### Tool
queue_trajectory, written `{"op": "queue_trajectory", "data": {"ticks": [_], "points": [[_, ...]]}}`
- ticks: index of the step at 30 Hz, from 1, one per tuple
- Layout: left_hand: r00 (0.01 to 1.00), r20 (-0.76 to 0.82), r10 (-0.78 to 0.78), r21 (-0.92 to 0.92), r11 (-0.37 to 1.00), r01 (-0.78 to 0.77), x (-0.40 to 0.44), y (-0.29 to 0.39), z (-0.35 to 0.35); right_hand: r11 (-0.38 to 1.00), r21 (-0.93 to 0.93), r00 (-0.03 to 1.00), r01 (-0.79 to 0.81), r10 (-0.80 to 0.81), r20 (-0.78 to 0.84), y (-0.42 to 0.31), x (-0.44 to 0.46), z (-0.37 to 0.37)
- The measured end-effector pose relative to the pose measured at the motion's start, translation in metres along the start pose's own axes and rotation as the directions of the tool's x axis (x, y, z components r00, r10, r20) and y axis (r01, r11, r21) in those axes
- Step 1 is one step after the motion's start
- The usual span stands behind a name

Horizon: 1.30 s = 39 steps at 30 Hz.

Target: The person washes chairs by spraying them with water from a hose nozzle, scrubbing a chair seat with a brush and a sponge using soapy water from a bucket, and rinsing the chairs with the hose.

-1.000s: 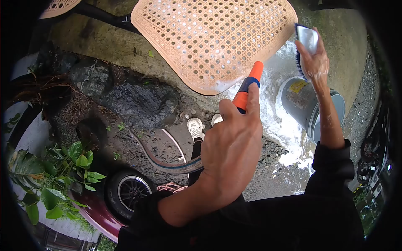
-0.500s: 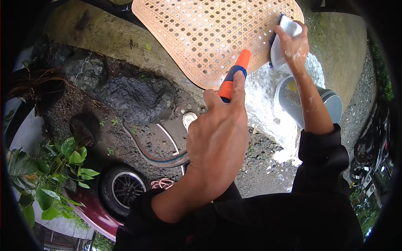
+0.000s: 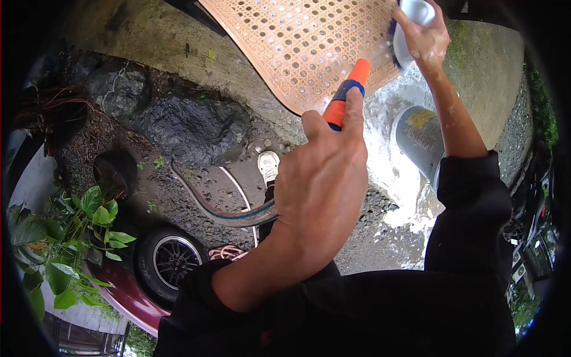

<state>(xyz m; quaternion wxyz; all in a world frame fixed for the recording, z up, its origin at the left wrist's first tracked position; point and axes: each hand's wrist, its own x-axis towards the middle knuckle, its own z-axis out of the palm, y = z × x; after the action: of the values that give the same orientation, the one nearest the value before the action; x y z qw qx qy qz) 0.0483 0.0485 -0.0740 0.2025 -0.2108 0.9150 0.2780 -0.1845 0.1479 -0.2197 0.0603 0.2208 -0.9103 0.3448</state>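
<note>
My left hand (image 3: pixel 324 184) is wrapped round an orange and blue hose nozzle (image 3: pixel 348 92), its tip pointing up at a tan plastic panel (image 3: pixel 309 41). The panel has a cane-weave pattern with round holes, and its top runs out of view. At the panel's right edge, my right hand (image 3: pixel 427 41) grips a white scrub brush (image 3: pixel 409 44) with dark blue bristles. The bristles face the panel; I cannot tell if they touch it. Suds cling to my right hand and wrist. A hose (image 3: pixel 232 219) runs along the ground toward my left forearm.
A grey bucket (image 3: pixel 419 140) lies tilted below my right forearm, on ground covered with white foam (image 3: pixel 386 149). Dark rocks (image 3: pixel 190 131) lie on the left. A car wheel (image 3: pixel 175 262), leafy plants (image 3: pixel 65 262) and a white shoe (image 3: pixel 268 165) show lower down.
My right hand and the brush have moved slightly up and right. The nozzle in my left hand has shifted a little right and up. The panel appears higher and tilted differently.
</note>
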Motion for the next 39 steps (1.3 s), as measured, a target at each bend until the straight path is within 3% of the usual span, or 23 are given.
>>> {"op": "queue_trajectory", "data": {"ticks": [1, 2, 3, 5, 9, 10, 11, 13, 15, 17, 19, 20, 22, 25, 27, 29, 31, 32, 33, 35, 37, 38, 39], "points": [[1.000, 0.001, -0.004, -0.019, 1.000, 0.004, 0.001, -0.003, 0.000, 0.988, 0.143, 0.997, -0.061, 0.054, 0.055, 0.011, -0.005, -0.004], [1.000, 0.008, -0.003, -0.039, 0.999, 0.004, 0.001, -0.005, -0.001, 0.997, 0.017, 0.957, -0.071, 0.064, 0.284, 0.019, -0.016, -0.011], [1.000, 0.011, -0.004, -0.052, 0.999, 0.004, -0.001, -0.007, -0.002, 0.985, -0.080, 0.960, 0.152, -0.128, 0.248, 0.019, -0.023, -0.015], [0.999, 0.040, -0.025, -0.034, 0.999, 0.026, -0.002, -0.010, -0.004, 0.995, -0.101, 0.937, 0.025, 0.012, 0.349, 0.016, 0.001, -0.011], [1.000, -0.021, -0.019, -0.034, 0.999, 0.019, -0.005, -0.015, 0.003, 0.986, -0.066, 0.985, 0.152, -0.146, 0.098, -0.003, 0.012, 0.014], [0.999, -0.041, -0.015, -0.037, 0.999, 0.013, -0.005, -0.016, 0.005, 0.997, -0.062, 0.996, 0.041, -0.036, 0.078, -0.011, -0.001, 0.006], [0.998, -0.067, -0.007, -0.043, 0.999, 0.005, -0.004, -0.017, 0.006, 0.998, 0.001, 0.959, -0.066, 0.063, 0.276, -0.012, -0.014, -0.007], [0.998, -0.067, 0.003, -0.063, 0.998, -0.007, -0.007, -0.017, 0.005, 0.946, -0.157, 0.896, 0.282, -0.201, 0.397, 0.022, -0.044, -0.027], [0.996, -0.094, -0.008, -0.058, 0.998, 0.003, -0.009, -0.024, -0.001, 0.938, -0.047, 0.886, 0.345, -0.308, 0.345, 0.058, -0.032, -0.043], [0.995, -0.080, -0.053, -0.091, 0.995, 0.045, -0.011, -0.025, 0.000, 0.989, -0.109, 0.952, 0.098, -0.062, 0.301, 0.042, 0.010, -0.044], [0.993, -0.109, -0.048, -0.117, 0.993, 0.036, -0.008, -0.029, 0.004, 0.998, 0.057, 0.900, 0.011, -0.035, 0.435, 0.004, 0.048, -0.030], [0.989, -0.141, -0.051, -0.140, 0.990, 0.031, -0.007, -0.031, 0.007, 0.968, 0.180, 0.940, -0.173, 0.108, 0.324, -0.039, 0.047, -0.020], [0.989, -0.132, -0.061, -0.151, 0.988, 0.040, -0.009, -0.031, 0.013, 0.991, -0.023, 0.935, -0.135, 0.136, 0.328, -0.037, 0.026, 0.002], [0.990, -0.132, -0.048, -0.129, 0.991, 0.031, -0.008, -0.035, 0.006, 0.971, -0.159, 0.952, 0.181, -0.132, 0.276, 0.006, -0.039, -0.005], [0.996, -0.084, -0.013, -0.094, 0.996, 0.005, -0.014, -0.036, 0.000, 0.963, -0.202, 0.955, 0.178, -0.120, 0.270, 0.022, -0.029, -0.017], [0.998, -0.057, -0.018, -0.112, 0.994, 0.011, -0.013, -0.039, -0.005, 0.986, -0.136, 0.970, -0.092, 0.120, 0.212, -0.013, 0.009, -0.016], [0.996, -0.083, -0.017, -0.114, 0.994, 0.007, -0.012, -0.041, -0.003, 0.990, -0.142, 0.992, 0.018, 0.000, 0.125, -0.024, 0.024, 0.004], [0.993, -0.118, -0.007, -0.124, 0.992, -0.007, -0.009, -0.042, -0.002, 0.968, -0.146, 0.943, -0.204, 0.234, 0.238, -0.028, 0.003, 0.017], [0.993, -0.119, -0.009, -0.127, 0.992, -0.006, -0.007, -0.041, -0.001, 0.961, -0.275, 0.964, 0.018, 0.057, 0.262, -0.018, -0.018, 0.014], [0.994, -0.107, 0.009, -0.142, 0.990, -0.025, -0.009, -0.039, -0.001, 0.955, -0.266, 0.958, -0.132, 0.192, 0.215, -0.014, -0.048, -0.005], [0.995, -0.096, 0.025, -0.165, 0.985, -0.041, -0.010, -0.036, -0.006, 0.940, -0.330, 0.937, 0.089, 0.033, 0.346, 0.009, -0.047, -0.026], [0.998, -0.053, 0.038, -0.163, 0.985, -0.046, -0.010, -0.033, -0.006, 0.963, -0.263, 0.952, 0.063, 0.021, 0.305, 0.016, -0.033, -0.026], [0.999, 0.009, 0.051, -0.161, 0.986, -0.049, -0.012, -0.029, -0.003, 0.942, -0.297, 0.944, -0.155, 0.229, 0.235, -0.007, -0.013, -0.021]]}}
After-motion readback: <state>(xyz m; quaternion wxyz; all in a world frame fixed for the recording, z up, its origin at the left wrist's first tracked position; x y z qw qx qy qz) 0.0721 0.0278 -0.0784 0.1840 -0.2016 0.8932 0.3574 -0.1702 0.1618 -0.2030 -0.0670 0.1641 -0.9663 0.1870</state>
